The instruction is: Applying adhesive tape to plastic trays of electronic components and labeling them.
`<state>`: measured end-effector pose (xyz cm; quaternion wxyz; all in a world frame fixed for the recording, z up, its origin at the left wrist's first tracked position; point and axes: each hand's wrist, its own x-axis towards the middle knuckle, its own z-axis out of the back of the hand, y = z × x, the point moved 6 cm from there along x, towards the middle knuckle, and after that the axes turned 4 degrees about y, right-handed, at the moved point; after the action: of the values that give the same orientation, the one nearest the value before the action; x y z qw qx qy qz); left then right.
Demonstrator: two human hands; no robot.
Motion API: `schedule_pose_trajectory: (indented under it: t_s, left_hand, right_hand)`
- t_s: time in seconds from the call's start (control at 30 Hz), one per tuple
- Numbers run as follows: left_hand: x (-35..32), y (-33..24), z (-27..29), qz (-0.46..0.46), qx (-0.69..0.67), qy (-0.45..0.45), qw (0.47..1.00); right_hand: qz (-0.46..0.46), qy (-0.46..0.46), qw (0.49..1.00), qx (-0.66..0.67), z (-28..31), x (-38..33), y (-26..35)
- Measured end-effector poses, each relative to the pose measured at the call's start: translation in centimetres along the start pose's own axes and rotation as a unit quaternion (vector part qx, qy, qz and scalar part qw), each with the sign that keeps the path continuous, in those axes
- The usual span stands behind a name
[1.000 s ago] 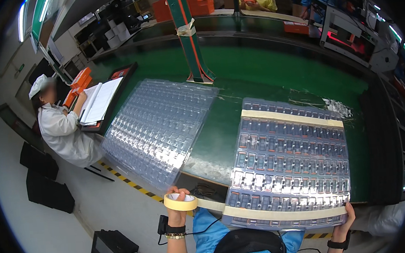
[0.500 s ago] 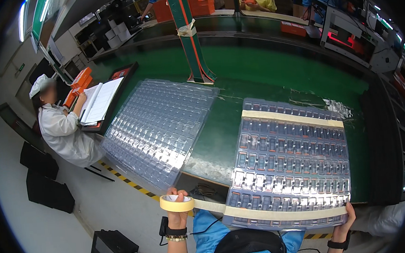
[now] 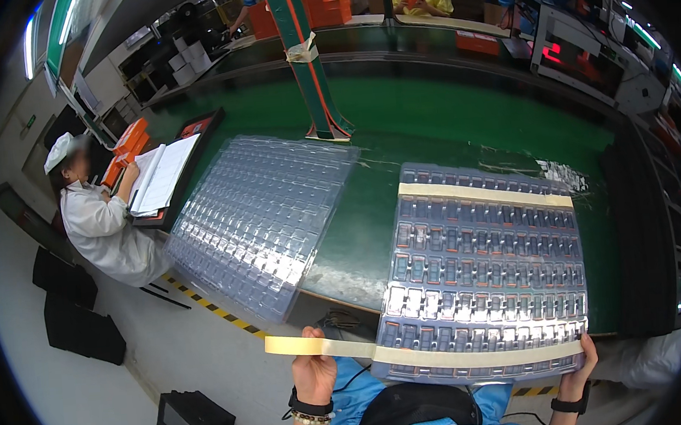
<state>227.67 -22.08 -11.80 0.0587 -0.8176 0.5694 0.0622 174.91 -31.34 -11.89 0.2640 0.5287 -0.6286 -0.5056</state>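
Observation:
My left hand (image 3: 314, 372) holds a roll of beige tape (image 3: 285, 345) out past the near left corner of a stack of clear plastic trays (image 3: 482, 266) filled with small parts. A strip of tape (image 3: 477, 355) runs from the roll along the stack's near edge. My right hand (image 3: 582, 360) grips the near right corner of the stack, at the strip's other end. A second beige strip (image 3: 481, 195) crosses the stack's far edge. The stack lies on the green work table (image 3: 429, 119).
A stack of empty clear trays (image 3: 258, 218) lies to the left on the table. A green and orange post (image 3: 307, 57) stands behind it. A person in a white coat (image 3: 96, 222) sits at the left by an open binder (image 3: 160, 178). Other people work across the table.
My left hand has pulled the tape roll further left and slightly down, drawing out a longer strip along the stack's near edge. My right hand stays at the corner.

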Motion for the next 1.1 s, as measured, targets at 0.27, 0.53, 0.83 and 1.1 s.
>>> schedule_pose_trajectory:
  t_s: [0.27, 0.53, 0.83, 1.1]
  left_hand:
    - [-0.5, 2.1, -4.2, 0.008, 0.151, 0.041, 0.988]
    - [-0.3, 4.2, -5.6, 0.05, 0.276, 0.026, 0.959]
    - [0.0, 6.2, -6.8, 0.049, 0.477, 0.027, 0.877]
    - [0.1, 8.1, -8.9, 0.052, 0.661, 0.124, 0.738]
  right_hand:
    - [-0.005, -0.002, 1.0, -0.01, -2.5, -0.8, 1.0]
    - [-0.001, -0.016, 0.999, -0.031, -2.0, -0.7, 1.0]
    - [-0.02, 0.026, 0.999, -0.027, 0.6, 0.1, 0.0]
    - [0.022, -0.063, 0.993, -0.097, -0.1, -0.9, 1.6]
